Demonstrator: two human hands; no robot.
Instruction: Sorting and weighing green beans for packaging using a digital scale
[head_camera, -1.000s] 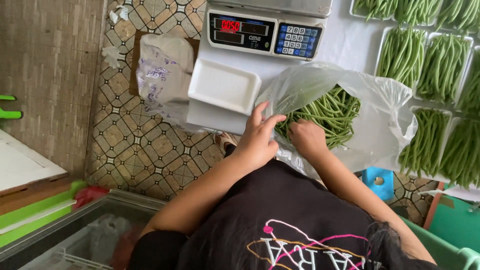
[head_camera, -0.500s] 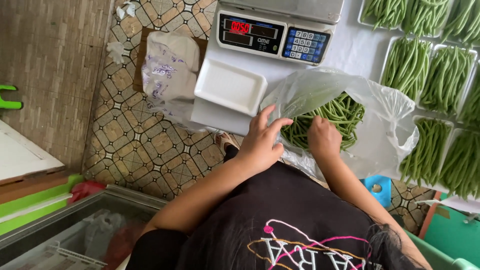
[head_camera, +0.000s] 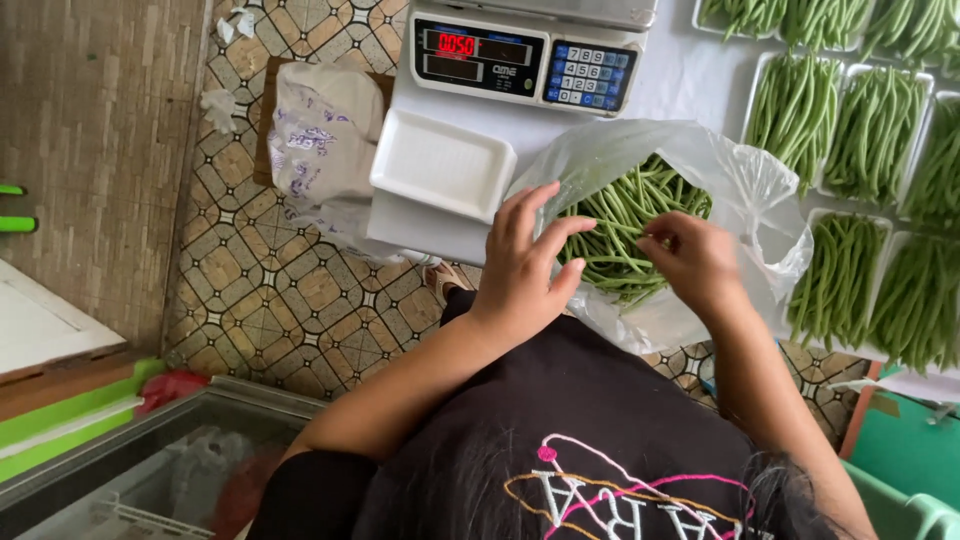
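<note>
Beans (head_camera: 625, 230) are lying heaped inside a clear bag (head_camera: 740, 190) that is sitting at the near edge of the white worktop (head_camera: 690, 80), right in front of you. Your left hand (head_camera: 525, 265) is hovering at the bag's mouth with its fingers spread, and they are closing on nothing. Your right hand (head_camera: 690, 260) is reaching into the bag from the other side, with its fingertips coming together over the beans; whether they are actually pinching a bean, you cannot tell from here. Just left of the bag, an empty white tray (head_camera: 440, 165) is resting near the worktop's left edge. Behind it, a scale (head_camera: 525, 55) is standing at the far edge, its display glowing red. To the right of the bag, filled trays (head_camera: 850, 130) of beans are lying in rows along the worktop's right side, running to the far right corner. A crumpled bag (head_camera: 315, 135) is lying on the tiled floor (head_camera: 270, 290), off the worktop's left edge.
</note>
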